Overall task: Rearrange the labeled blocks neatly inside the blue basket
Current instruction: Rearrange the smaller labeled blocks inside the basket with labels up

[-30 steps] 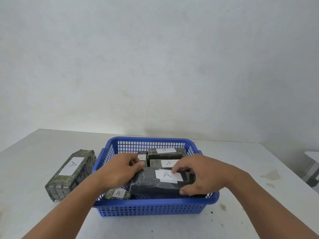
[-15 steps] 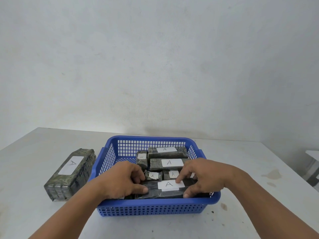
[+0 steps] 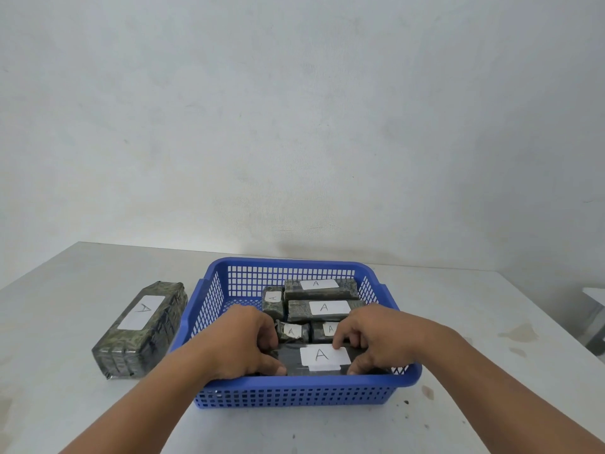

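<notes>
Nearest the viewer, two bare forearms are reaching in from the lower corners toward the blue basket (image 3: 311,381), which is standing on a white table (image 3: 474,388). Just inside the basket's near wall a black block (image 3: 292,360) is lying flat and crosswise, its white label (image 3: 322,355), marked "A", facing up. The left hand (image 3: 242,345) is gripping the block's left end, with its fingers curling over the far edge and its thumb pressing the near edge. The right hand (image 3: 376,339) is gripping the right end, its forefinger touching the label's far edge and its thumb lying at the near edge.

Directly behind the black block, a left small block (image 3: 292,331) and a right small block (image 3: 327,329) are sitting side by side, each showing an "A" label; the right hand is partly hiding the second. Farther in, a long block (image 3: 324,310) in camouflage wrap is lying crosswise, and a second long block (image 3: 319,287) is lying parallel to it, nearer the far wall. A short block (image 3: 272,301) is sitting just to the left of these two.

Outside the basket, near its left wall, a large block (image 3: 140,329) is lying on the table with its label up. Brownish stains (image 3: 519,332) are marking the table at the right. A plain pale wall (image 3: 294,126) is rising behind the table.
</notes>
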### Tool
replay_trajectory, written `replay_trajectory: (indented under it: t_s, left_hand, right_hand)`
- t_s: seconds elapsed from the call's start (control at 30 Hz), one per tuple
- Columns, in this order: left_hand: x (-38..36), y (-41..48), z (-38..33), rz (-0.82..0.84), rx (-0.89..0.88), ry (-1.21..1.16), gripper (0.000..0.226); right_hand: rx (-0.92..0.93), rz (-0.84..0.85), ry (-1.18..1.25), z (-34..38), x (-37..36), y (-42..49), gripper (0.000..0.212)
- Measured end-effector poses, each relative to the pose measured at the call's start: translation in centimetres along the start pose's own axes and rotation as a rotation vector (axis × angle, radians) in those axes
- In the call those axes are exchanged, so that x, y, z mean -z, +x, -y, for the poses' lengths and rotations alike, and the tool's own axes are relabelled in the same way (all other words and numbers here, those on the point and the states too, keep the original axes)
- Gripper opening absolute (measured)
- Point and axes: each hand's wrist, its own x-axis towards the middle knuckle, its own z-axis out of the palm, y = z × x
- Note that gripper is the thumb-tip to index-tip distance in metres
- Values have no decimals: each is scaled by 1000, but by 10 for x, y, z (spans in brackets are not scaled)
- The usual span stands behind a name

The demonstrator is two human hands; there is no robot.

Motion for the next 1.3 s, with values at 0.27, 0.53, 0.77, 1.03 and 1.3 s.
replay_trajectory:
  t_s: [0.27, 0.53, 0.77, 1.03, 1.3]
  left_hand:
    - [2, 2, 0, -2, -21, 44, 30]
    - [19, -8, 16, -74, 81, 301, 37]
    - [12, -5, 15, 148, 103, 298, 68]
    - [10, -2, 19, 105, 102, 213, 71]
    - [10, 0, 18, 97, 83, 220, 73]
  right_hand:
    - [18, -57, -94, 1, -12, 4, 43]
    - [-8, -364, 35, -24, 29, -16, 18]
    - [27, -230, -175, -19, 8, -13, 53]
    - [-19, -149, -386, -17, -3, -15, 58]
    - [-41, -112, -352, -15, -4, -16, 53]
